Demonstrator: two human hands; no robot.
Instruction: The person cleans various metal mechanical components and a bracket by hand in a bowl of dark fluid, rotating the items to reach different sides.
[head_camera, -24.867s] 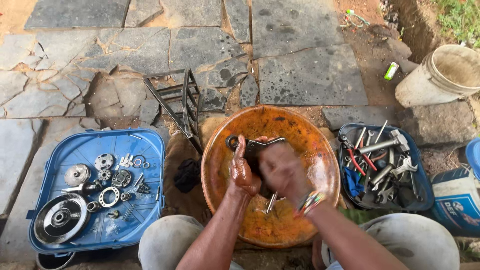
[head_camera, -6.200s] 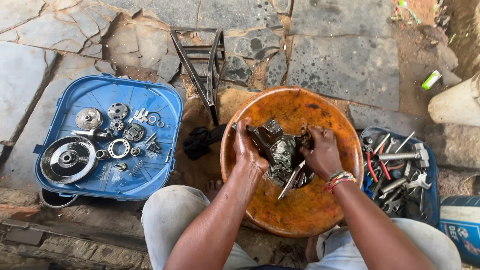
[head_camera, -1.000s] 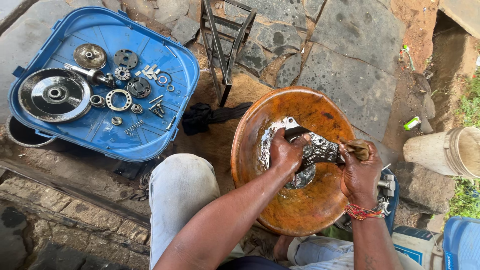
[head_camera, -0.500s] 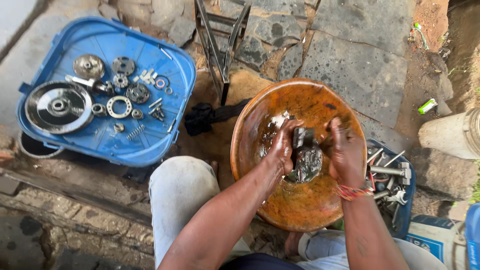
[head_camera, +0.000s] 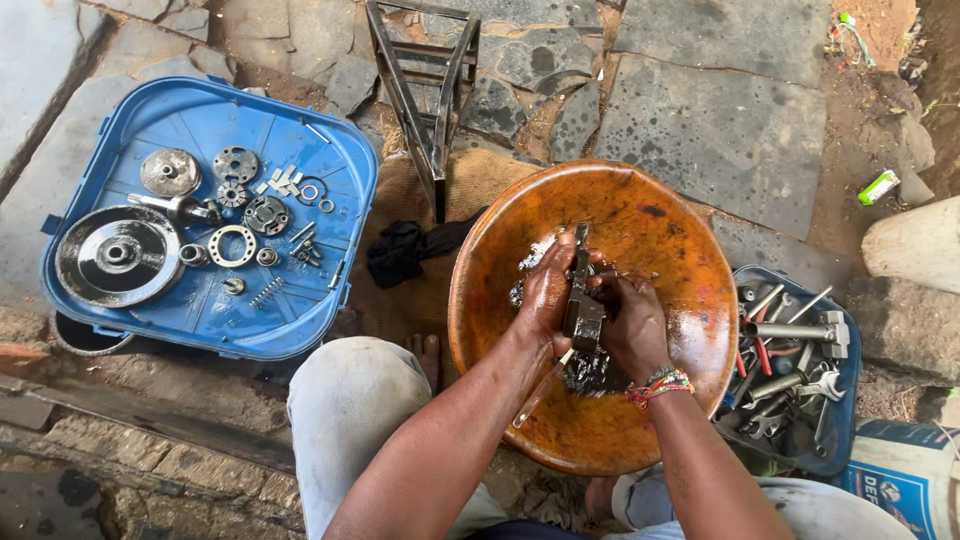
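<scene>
Over the rusty orange basin (head_camera: 690, 250), the left hand (head_camera: 545, 290) and right hand (head_camera: 632, 325) clamp their fingers round a dark metal engine part (head_camera: 581, 308), apparently mid-scrub and needing turning next, with the blue tray (head_camera: 340, 200) of cleaned parts beyond.

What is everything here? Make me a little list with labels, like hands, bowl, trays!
left hand: wet, gripping the dark metal part
right hand: on the same part, from the other side
metal part: held upright over the orange basin
blue tray: on the person's left, holds a big disc, rings and small pieces
tool tray: on the person's right, wrenches and pliers
black cloth: between blue tray and basin
</scene>
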